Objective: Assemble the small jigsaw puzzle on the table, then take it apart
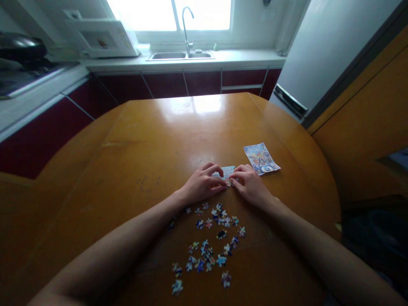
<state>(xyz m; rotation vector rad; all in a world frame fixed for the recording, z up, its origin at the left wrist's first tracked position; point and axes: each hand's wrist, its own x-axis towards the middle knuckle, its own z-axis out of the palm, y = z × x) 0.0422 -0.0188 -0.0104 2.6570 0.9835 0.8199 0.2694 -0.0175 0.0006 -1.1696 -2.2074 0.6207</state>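
Note:
A partly joined jigsaw puzzle lies flat on the wooden table, light blue along its far edge. My left hand grips its left side, with the thumb at the near edge and curled fingers on top. From the right, my right hand has its thumb and fingers closed at the puzzle's near right edge, on what looks like a small jigsaw piece. Fingers hide part of the puzzle. Loose jigsaw pieces are scattered between my forearms, nearer to me. Right of the puzzle lies a printed picture sheet.
The wooden table has a rounded outline. Behind it runs a counter with a sink and a tap under a window. A stove with a dark pan is at left, a refrigerator at right.

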